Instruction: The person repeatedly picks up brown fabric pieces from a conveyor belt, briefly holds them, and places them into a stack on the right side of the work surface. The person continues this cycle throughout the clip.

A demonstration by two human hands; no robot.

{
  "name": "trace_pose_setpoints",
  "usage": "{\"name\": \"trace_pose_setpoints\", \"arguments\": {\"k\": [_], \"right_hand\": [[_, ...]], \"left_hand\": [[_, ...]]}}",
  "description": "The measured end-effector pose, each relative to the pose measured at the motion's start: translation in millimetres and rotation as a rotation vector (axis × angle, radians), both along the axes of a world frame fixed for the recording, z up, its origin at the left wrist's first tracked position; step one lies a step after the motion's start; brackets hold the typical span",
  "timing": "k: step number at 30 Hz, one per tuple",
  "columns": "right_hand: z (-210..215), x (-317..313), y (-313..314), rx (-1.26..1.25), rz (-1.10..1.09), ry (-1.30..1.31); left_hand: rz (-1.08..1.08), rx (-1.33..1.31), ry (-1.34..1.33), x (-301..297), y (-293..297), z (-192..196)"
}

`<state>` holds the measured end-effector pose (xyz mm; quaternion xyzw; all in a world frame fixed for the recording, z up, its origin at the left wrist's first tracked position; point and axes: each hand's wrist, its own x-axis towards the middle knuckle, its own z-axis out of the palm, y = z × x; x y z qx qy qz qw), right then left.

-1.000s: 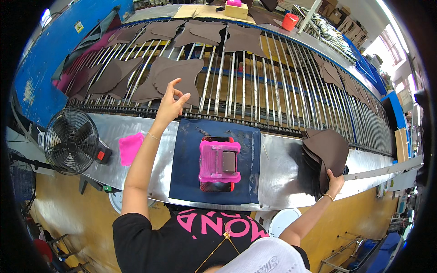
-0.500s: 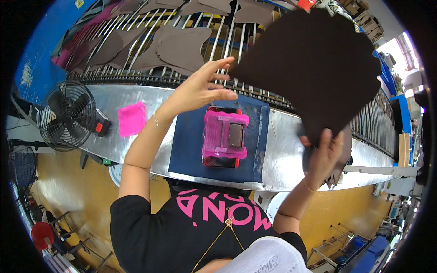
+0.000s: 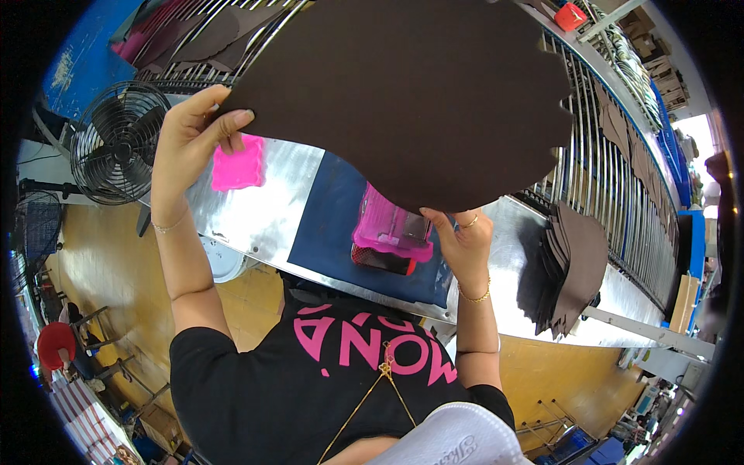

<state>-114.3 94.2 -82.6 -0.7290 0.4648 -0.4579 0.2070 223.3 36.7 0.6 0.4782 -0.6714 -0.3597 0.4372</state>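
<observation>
A large dark brown cut sheet [image 3: 411,93], soft-looking like leather or fabric, hangs raised between my hands over the table. My left hand [image 3: 194,128] pinches its left corner between thumb and fingers. My right hand [image 3: 465,236] grips the lower edge, thumb on the near face and the fingers mostly hidden behind. Below the sheet, partly covered by it, a pink wavy-edged tray [image 3: 380,225] with a dark grey block or roller in it rests on a black and red object [image 3: 387,262]. Both sit on a dark blue mat [image 3: 318,240].
A stack of brown cut sheets [image 3: 577,263] lies on the metal table [image 3: 496,310] at the right. A pink square dish [image 3: 238,165] and a black fan [image 3: 120,151] stand at the left. Beyond runs a roller conveyor [image 3: 628,186] carrying more cut sheets.
The brown sheet has come left, away from the stack, and now spreads over the mat. My left hand has moved left and closed on its corner; my right hand has moved left with it.
</observation>
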Motion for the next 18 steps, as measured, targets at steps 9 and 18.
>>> {"name": "trace_pose_setpoints", "arguments": {"k": [9,18], "right_hand": [[-7.9,-59.9,29.3,-0.102,-0.164,0.278],[-38.0,-135.5,95.0,0.202,-0.496,0.118]], "left_hand": [[-0.279,0.143,-0.301,-43.2,-2.5,-34.5],[-0.556,-0.276,-0.509,-128.2,-9.5,-50.5]]}}
